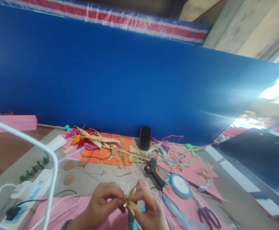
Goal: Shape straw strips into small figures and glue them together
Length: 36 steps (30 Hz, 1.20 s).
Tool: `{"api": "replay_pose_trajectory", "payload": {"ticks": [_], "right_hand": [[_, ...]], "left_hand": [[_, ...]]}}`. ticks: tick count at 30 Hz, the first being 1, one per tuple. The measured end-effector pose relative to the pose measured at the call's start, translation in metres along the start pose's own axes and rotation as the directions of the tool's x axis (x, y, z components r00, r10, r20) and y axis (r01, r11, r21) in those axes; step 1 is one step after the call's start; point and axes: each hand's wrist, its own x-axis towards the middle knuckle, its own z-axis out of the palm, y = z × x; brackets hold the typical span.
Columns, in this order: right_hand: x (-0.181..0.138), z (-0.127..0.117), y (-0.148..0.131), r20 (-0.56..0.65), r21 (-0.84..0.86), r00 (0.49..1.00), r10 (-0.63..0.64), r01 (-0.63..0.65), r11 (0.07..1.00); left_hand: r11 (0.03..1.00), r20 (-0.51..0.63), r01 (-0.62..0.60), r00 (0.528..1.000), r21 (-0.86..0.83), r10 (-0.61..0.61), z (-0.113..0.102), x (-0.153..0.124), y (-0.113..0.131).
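Note:
A small flower of pale yellow straw-like petals is held up between my two hands, above the pink sheet at the table's front. My left hand pinches its base from the left, thumb against forefinger. From the other side, my right hand has its thumb and fingers on the petals. Part of a blue ribbon roll shows below the right hand. Just beyond that hand lies a black glue gun, with a blue ribbon spool and dark-handled scissors to its right.
A phone stands against the blue partition. Straw strips and fuzzy stems cover the orange sheet. At left are a power strip, a white curved tube and round wooden discs. Cables cross the table.

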Motion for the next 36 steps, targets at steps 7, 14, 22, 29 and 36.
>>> {"api": "replay_pose_trajectory", "payload": {"ticks": [7,14,22,29,36], "right_hand": [[-0.002,0.002,0.002,-0.009,0.009,0.999,0.04,-0.04,0.999],[-0.006,0.009,0.012,-0.068,0.047,0.994,0.089,-0.086,0.995],[-0.011,0.014,0.016,-0.115,-0.009,0.967,0.226,-0.228,0.974],[-0.002,0.008,0.008,-0.093,-0.049,0.967,0.238,-0.243,0.969],[0.01,0.005,0.007,0.022,-0.062,0.948,0.318,-0.316,0.947]], "left_hand": [[0.999,-0.016,0.031,0.999,0.011,-0.031,0.002,0.0,0.001],[0.985,-0.034,0.088,0.996,0.145,-0.084,0.004,0.002,0.012],[0.975,-0.083,0.222,0.971,-0.013,-0.222,0.006,0.004,0.003],[0.97,-0.081,0.239,0.967,-0.04,-0.241,0.006,0.006,-0.002],[0.961,-0.167,0.276,0.947,-0.016,-0.275,0.001,0.01,0.0]]}}
